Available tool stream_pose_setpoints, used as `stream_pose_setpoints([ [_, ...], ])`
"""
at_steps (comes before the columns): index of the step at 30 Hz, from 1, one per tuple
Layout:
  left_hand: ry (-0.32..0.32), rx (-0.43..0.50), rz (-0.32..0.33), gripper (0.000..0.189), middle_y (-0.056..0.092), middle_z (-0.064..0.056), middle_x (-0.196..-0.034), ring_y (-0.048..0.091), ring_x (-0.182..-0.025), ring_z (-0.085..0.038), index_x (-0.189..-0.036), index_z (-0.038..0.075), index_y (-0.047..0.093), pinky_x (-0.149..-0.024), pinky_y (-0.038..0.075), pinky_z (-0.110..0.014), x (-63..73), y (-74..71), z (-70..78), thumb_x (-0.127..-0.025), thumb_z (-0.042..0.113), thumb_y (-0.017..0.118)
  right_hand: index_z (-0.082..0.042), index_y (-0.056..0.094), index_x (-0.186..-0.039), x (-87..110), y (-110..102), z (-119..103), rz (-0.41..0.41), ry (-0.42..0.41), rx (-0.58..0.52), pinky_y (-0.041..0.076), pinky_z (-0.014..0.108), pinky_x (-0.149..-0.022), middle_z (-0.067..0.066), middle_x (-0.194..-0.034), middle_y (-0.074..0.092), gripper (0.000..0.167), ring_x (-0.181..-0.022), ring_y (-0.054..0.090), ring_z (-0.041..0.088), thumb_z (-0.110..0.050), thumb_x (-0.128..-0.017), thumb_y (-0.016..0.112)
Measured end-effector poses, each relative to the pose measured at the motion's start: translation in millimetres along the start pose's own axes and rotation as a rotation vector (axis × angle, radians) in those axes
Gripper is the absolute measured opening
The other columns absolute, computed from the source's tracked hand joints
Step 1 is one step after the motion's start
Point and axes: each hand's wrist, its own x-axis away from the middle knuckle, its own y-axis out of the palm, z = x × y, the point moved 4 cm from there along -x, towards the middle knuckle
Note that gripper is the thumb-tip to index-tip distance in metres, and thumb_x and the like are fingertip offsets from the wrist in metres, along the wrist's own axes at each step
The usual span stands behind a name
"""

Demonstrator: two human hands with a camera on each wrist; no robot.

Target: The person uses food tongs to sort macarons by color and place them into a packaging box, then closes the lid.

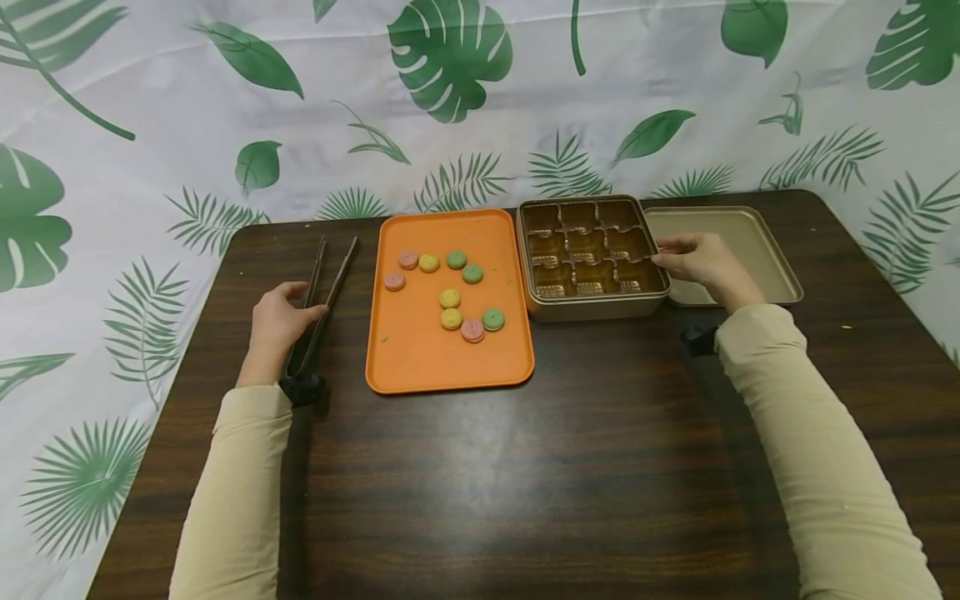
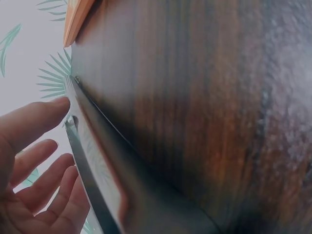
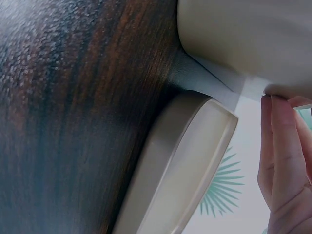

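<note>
My left hand (image 1: 277,321) is at the metal tongs (image 1: 341,287), which lie spread on the table left of the orange tray. In the left wrist view its thumb and fingers (image 2: 36,163) are parted about the tongs (image 2: 95,161), without closing on them. My right hand (image 1: 701,262) touches the right rim of a gold box (image 1: 600,310) with a brown divided insert (image 1: 585,246). In the right wrist view its straight fingers (image 3: 287,151) meet the edge of the box (image 3: 243,44). The insert's compartments hold nothing.
An orange tray (image 1: 412,358) left of the box carries several pink, yellow and green macarons (image 1: 472,331). A shallow gold lid (image 1: 750,258) lies right of the box, partly under my right hand. A leaf-print cloth (image 1: 300,158) hangs behind the dark wooden table (image 1: 480,483).
</note>
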Motion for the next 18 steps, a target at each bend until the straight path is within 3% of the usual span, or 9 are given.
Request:
stream_pose_setpoints([
  [4, -0.010, -0.005, -0.048, 0.063, 0.047, -0.029, -0.139, 0.045, -0.125, -0.046, -0.140, -0.007, 0.041, -0.105, 0.038, -0.055, -0.8, 2.5, -2.4, -0.089, 0.022, 0.065, 0.007, 0.032, -0.146, -0.2, -0.2, 0.0, -0.004, 0.002, 0.002, 0.046, 0.004, -0.074, 0.029, -0.146, 0.036, 0.062, -0.074, 0.050, -0.023, -0.027, -0.097, 0.053],
  [6, -0.012, 0.000, -0.067, 0.066, 0.046, -0.029, -0.140, 0.042, -0.128, -0.047, -0.141, -0.007, 0.039, -0.107, 0.035, -0.055, -1.0, 4.1, -2.9, -0.089, 0.023, 0.065, 0.007, 0.033, -0.145, -0.5, -0.2, 0.4, 0.003, 0.001, 0.000, 0.047, 0.004, -0.073, 0.026, -0.141, 0.044, 0.061, -0.074, 0.051, -0.022, -0.026, -0.097, 0.054],
  [9, -0.015, 0.002, -0.085, 0.069, 0.044, -0.030, -0.141, 0.039, -0.129, -0.048, -0.143, -0.006, 0.036, -0.108, 0.034, -0.056, -1.3, 5.8, -3.3, -0.088, 0.023, 0.066, 0.007, 0.036, -0.144, -0.6, -0.2, 0.5, 0.020, -0.002, -0.014, 0.047, 0.005, -0.070, 0.009, -0.118, 0.059, 0.059, -0.073, 0.053, -0.019, -0.023, -0.097, 0.055],
  [12, -0.013, -0.004, -0.102, 0.071, 0.042, -0.032, -0.142, 0.038, -0.130, -0.049, -0.144, -0.007, 0.034, -0.108, 0.033, -0.057, -2.0, 7.5, -3.1, -0.088, 0.024, 0.066, 0.008, 0.037, -0.143, 0.1, -0.3, -0.2, 0.032, -0.008, -0.029, 0.048, 0.006, -0.069, -0.010, -0.100, 0.058, 0.058, -0.073, 0.054, -0.017, -0.021, -0.096, 0.057],
  [14, -0.013, -0.010, -0.108, 0.072, 0.042, -0.032, -0.142, 0.037, -0.130, -0.049, -0.144, -0.007, 0.034, -0.109, 0.032, -0.057, -2.7, 8.4, -2.7, -0.088, 0.024, 0.067, 0.008, 0.037, -0.143, 1.1, -0.3, -1.0, 0.028, -0.011, -0.027, 0.048, 0.006, -0.070, -0.008, -0.103, 0.058, 0.058, -0.073, 0.054, -0.017, -0.021, -0.096, 0.056],
  [18, -0.015, -0.011, -0.110, 0.074, 0.040, -0.033, -0.142, 0.037, -0.130, -0.049, -0.145, -0.007, 0.032, -0.109, 0.032, -0.057, -3.9, 9.6, -2.2, -0.088, 0.024, 0.067, 0.007, 0.036, -0.144, 2.6, 0.2, -2.2, 0.016, -0.013, -0.013, 0.047, 0.005, -0.071, 0.010, -0.125, 0.055, 0.059, -0.075, 0.053, -0.020, -0.024, -0.097, 0.055],
])
